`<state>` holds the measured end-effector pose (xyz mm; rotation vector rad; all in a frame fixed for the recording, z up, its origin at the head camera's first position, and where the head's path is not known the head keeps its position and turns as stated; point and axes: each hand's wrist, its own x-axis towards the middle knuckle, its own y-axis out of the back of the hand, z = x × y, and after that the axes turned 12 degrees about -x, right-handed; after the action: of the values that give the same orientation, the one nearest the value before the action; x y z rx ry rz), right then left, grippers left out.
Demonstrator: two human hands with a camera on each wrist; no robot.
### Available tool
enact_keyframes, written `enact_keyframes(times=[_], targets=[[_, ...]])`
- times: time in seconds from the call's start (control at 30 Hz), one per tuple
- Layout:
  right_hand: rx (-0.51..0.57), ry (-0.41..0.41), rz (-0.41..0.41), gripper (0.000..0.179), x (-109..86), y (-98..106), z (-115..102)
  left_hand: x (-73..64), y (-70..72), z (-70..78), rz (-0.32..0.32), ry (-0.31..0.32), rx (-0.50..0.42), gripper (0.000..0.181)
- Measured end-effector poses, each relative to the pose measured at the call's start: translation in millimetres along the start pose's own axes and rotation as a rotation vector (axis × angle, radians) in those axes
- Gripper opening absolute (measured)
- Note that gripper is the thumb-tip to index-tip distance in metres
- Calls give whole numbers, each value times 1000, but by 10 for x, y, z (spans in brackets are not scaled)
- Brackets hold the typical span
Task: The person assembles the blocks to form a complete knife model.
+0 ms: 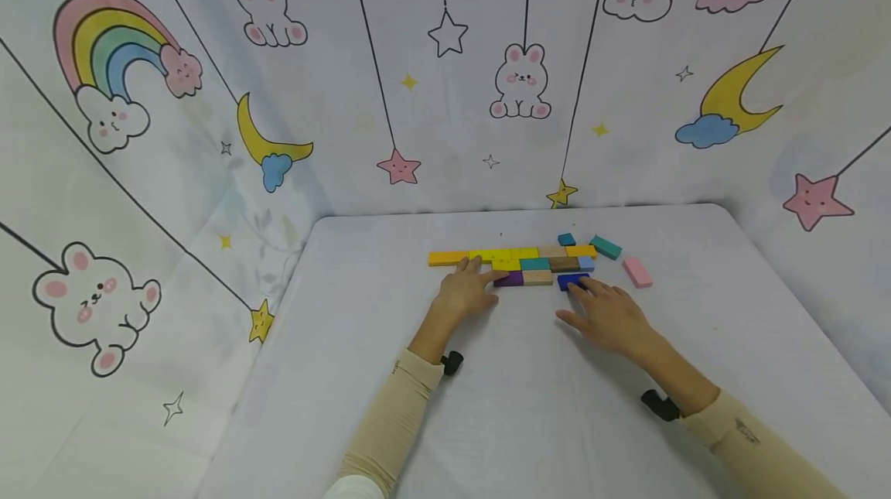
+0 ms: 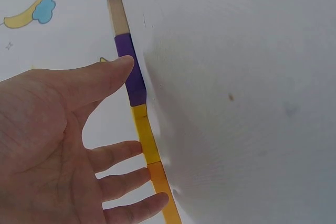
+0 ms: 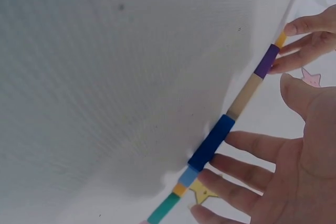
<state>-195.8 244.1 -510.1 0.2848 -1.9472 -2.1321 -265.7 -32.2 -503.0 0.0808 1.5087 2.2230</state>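
Note:
Colored wooden blocks lie flat in joined rows on the white table. My left hand (image 1: 462, 296) rests at the left of the rows, fingers extended. In the left wrist view its thumb touches the purple block (image 2: 137, 88), and other fingertips meet the yellow block (image 2: 149, 142) and orange block (image 2: 164, 190). My right hand (image 1: 614, 319) has its fingers spread, with fingertips on the dark blue block (image 1: 567, 281). A small gap separates that block from the plain wood block (image 1: 537, 278) in the front row. Some fingertip contacts are hidden in the head view.
A teal block (image 1: 606, 247) and a pink block (image 1: 636, 272) lie loose to the right. Behind the rows sits a small blue-teal block (image 1: 567, 239). A patterned cloth (image 1: 459, 135) hangs beyond the white table (image 1: 515, 406).

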Motion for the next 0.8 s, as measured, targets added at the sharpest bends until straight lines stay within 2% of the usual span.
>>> enact_keyframes(times=[0.47,0.8], targets=[[0,-28,-56,72,106,59,-101,13,-18,-16,2,-1,27,53],[-4,-50,-80,74,168,62,-141,26,-27,-22,5,-3,7,54]])
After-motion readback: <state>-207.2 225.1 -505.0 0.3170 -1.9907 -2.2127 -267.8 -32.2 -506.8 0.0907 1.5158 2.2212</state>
